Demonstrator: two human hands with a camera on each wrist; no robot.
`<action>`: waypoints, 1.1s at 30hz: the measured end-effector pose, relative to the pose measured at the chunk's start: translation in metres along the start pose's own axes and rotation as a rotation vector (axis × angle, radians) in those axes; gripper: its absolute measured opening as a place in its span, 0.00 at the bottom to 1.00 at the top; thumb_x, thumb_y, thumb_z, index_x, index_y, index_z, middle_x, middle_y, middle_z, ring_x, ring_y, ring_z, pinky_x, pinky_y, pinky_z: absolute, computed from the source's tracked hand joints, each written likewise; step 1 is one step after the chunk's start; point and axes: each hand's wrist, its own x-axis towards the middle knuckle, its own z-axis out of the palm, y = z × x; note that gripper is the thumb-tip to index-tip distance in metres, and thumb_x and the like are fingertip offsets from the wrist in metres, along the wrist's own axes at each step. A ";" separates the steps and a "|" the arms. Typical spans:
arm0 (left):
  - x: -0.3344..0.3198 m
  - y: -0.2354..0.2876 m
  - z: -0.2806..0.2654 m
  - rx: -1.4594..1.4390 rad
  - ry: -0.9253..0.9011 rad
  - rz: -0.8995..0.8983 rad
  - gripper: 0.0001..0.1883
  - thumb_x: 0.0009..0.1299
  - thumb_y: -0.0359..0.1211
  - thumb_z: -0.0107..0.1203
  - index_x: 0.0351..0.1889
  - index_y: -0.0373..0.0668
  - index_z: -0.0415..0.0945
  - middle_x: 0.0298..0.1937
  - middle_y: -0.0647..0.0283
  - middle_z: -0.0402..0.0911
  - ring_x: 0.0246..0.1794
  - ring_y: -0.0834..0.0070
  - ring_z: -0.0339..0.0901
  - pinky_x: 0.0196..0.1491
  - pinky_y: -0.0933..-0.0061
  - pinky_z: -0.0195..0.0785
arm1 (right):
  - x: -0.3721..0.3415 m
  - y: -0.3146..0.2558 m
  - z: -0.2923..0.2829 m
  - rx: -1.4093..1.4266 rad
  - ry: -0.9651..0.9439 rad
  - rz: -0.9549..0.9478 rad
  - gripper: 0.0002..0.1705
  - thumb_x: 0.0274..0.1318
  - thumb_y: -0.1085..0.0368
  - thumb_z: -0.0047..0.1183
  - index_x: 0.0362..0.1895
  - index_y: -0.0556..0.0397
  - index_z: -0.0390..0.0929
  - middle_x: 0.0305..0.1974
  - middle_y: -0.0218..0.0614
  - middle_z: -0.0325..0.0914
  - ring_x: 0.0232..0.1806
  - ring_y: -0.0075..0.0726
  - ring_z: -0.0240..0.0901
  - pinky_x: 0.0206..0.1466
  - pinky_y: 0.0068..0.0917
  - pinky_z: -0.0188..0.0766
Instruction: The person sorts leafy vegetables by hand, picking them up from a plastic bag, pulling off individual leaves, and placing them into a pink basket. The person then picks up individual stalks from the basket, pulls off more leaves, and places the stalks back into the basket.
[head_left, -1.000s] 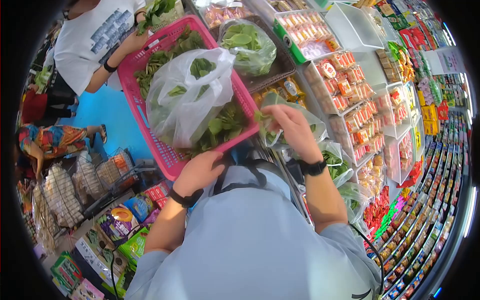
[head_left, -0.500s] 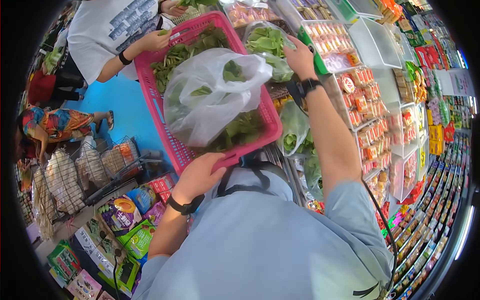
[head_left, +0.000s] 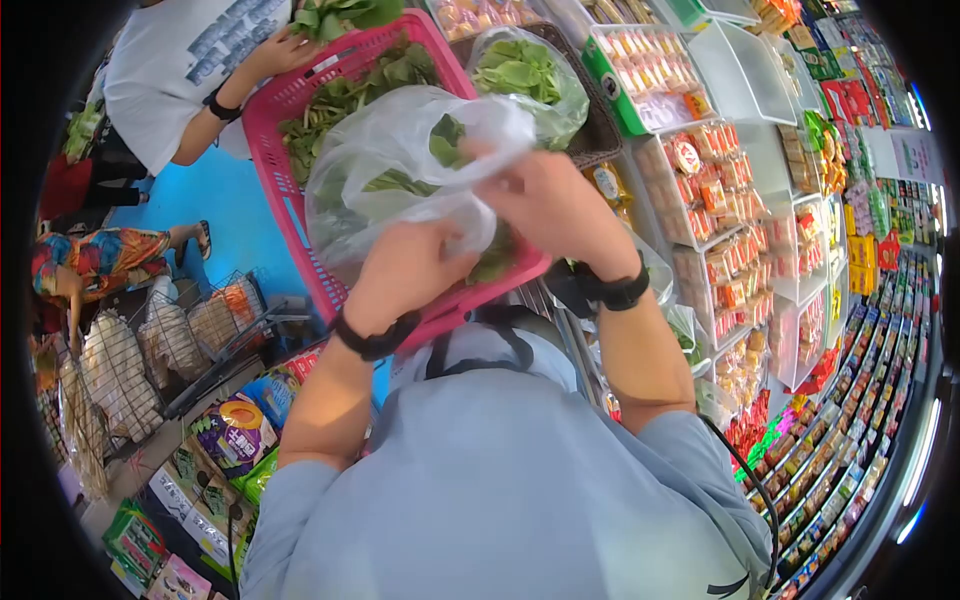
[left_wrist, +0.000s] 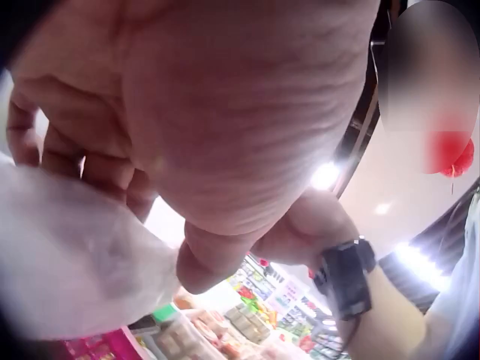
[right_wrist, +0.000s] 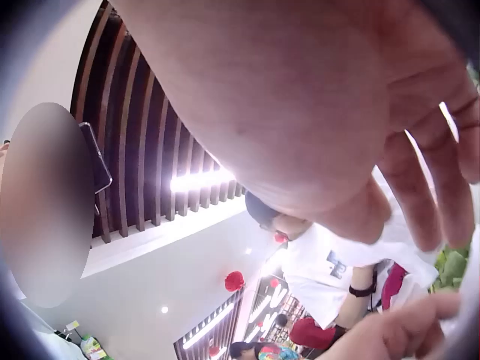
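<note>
A pink plastic basket (head_left: 262, 150) with loose leafy greens (head_left: 370, 90) stands in front of me. On the greens lies a translucent plastic bag (head_left: 345, 210), bunched, with more leaves inside. My left hand (head_left: 400, 275) is at the bag's near side; in the left wrist view, white plastic (left_wrist: 82, 255) covers its fingertips, with the thumb beside the plastic. My right hand (head_left: 560, 210) reaches over the bag's right side, blurred at the fingertips. In the right wrist view its fingers (right_wrist: 416, 195) extend loosely, spread apart, next to the white plastic.
Another bag of greens (head_left: 520, 80) sits in a dark woven tray (head_left: 600, 130) behind the basket. Across from me, a person's hand (head_left: 283, 52) holds greens (head_left: 345, 14). Bins of packaged snacks (head_left: 690, 180) line the right; a wire cart (head_left: 215, 345) stands left.
My right hand went out to the bag of greens on the tray, then came back over the bag in the basket. My left hand moved from the basket rim onto the bag.
</note>
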 end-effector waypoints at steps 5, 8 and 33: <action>-0.061 -0.032 -0.012 -0.132 0.005 0.257 0.16 0.61 0.43 0.68 0.41 0.42 0.91 0.58 0.44 0.85 0.54 0.47 0.81 0.54 0.56 0.74 | 0.003 0.001 -0.006 0.144 0.166 0.012 0.39 0.67 0.68 0.60 0.80 0.56 0.64 0.46 0.35 0.91 0.30 0.19 0.74 0.36 0.26 0.74; -0.099 -0.043 -0.023 -0.373 0.059 0.380 0.18 0.58 0.45 0.69 0.43 0.49 0.94 0.69 0.40 0.81 0.65 0.47 0.77 0.66 0.52 0.68 | -0.006 -0.008 0.001 0.331 0.108 0.043 0.29 0.71 0.68 0.58 0.73 0.59 0.71 0.46 0.36 0.90 0.36 0.19 0.80 0.40 0.24 0.77; -0.142 -0.042 -0.007 -0.109 0.639 0.304 0.27 0.53 0.35 0.71 0.55 0.53 0.90 0.82 0.35 0.62 0.75 0.39 0.67 0.75 0.47 0.59 | 0.139 0.103 0.224 -0.784 -0.063 -0.325 0.13 0.60 0.66 0.56 0.43 0.58 0.88 0.35 0.51 0.88 0.41 0.58 0.88 0.43 0.55 0.84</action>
